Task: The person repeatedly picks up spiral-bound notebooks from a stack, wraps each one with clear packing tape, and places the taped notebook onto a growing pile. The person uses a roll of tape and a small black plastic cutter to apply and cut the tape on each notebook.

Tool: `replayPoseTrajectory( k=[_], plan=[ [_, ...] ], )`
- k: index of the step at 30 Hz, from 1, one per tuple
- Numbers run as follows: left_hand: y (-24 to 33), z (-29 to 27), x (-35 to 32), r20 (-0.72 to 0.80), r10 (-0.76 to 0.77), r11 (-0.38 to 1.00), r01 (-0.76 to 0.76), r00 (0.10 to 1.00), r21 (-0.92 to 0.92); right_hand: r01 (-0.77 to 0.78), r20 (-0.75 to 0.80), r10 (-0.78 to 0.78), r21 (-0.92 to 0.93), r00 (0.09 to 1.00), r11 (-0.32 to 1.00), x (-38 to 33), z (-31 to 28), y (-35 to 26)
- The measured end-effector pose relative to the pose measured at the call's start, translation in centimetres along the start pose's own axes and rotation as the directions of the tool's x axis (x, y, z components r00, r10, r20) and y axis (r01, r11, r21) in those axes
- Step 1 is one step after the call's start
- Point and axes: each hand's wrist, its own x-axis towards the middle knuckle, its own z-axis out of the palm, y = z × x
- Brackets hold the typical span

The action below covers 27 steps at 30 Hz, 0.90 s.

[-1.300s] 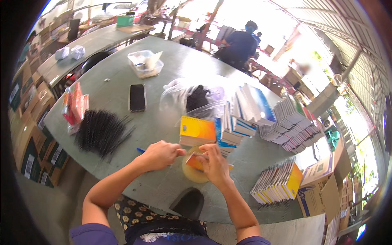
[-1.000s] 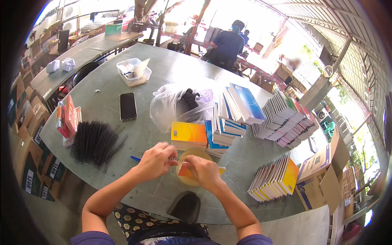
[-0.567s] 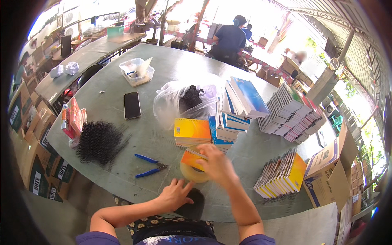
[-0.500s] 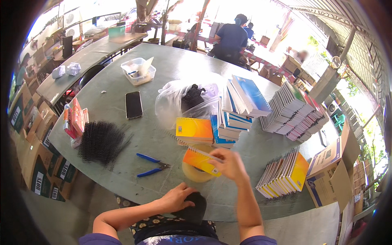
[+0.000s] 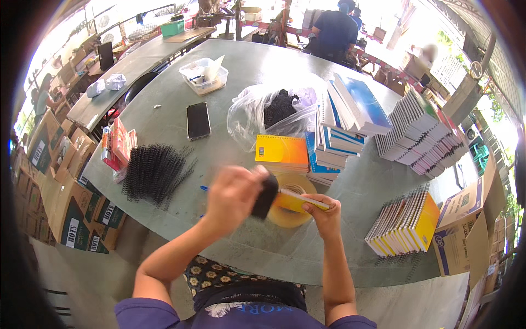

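My right hand (image 5: 324,213) grips a small yellow-orange notebook (image 5: 298,202) by its right end, thumb on top. Blurred by motion, my left hand (image 5: 227,194) is closed around a dark flat pad-like piece (image 5: 266,197), which meets or overlaps the notebook's left end. Exactly what that dark piece is I cannot make out. Beneath the notebook lies a wide roll of clear-yellowish tape (image 5: 289,219). Behind my hands sits a stack of yellow notebooks (image 5: 282,151). Only a bit of blue handle (image 5: 204,188) shows beside my left hand, which hides the rest of the cutting pliers.
Black spiral coils (image 5: 155,174) lie in a heap at left, near red boxes (image 5: 119,143) and a phone (image 5: 198,120). A plastic bag (image 5: 246,115), blue notebooks (image 5: 359,104), spiral-bound stacks (image 5: 405,222) and an open carton (image 5: 460,241) stand further right. People work in the background.
My left hand has risen from the table's near edge with the dark piece and brought it against the notebook. My right hand has turned its grip on the notebook. The view has shifted.
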Motion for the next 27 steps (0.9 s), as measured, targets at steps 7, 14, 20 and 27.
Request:
replayPoseTrajectory(
  k=[7,14,20,27],
  plan=[
    [0.6,1.0,0.9,-0.196,0.120,0.991,-0.106,0.973,0.082,0.002,0.013,-0.001,-0.045,1.000,0.999,-0.3,-0.2,0.2],
    [1.6,1.3,1.6,-0.027,-0.002,0.997,0.000,1.000,-0.073,0.000,0.029,-0.001,0.023,1.000,1.000,-0.5,-0.6,0.4],
    [2.1,2.4,2.8,-0.032,0.115,0.993,-0.115,0.993,0.000,-0.037,0.085,0.044,-0.081,0.995,0.996,-0.8,-1.5,0.5],
    [2.7,3.4,1.7,0.112,-0.001,0.993,0.014,0.994,-0.113,0.030,0.190,-0.016,-0.071,0.982,0.997,-0.4,-1.6,0.6]
  ],
)
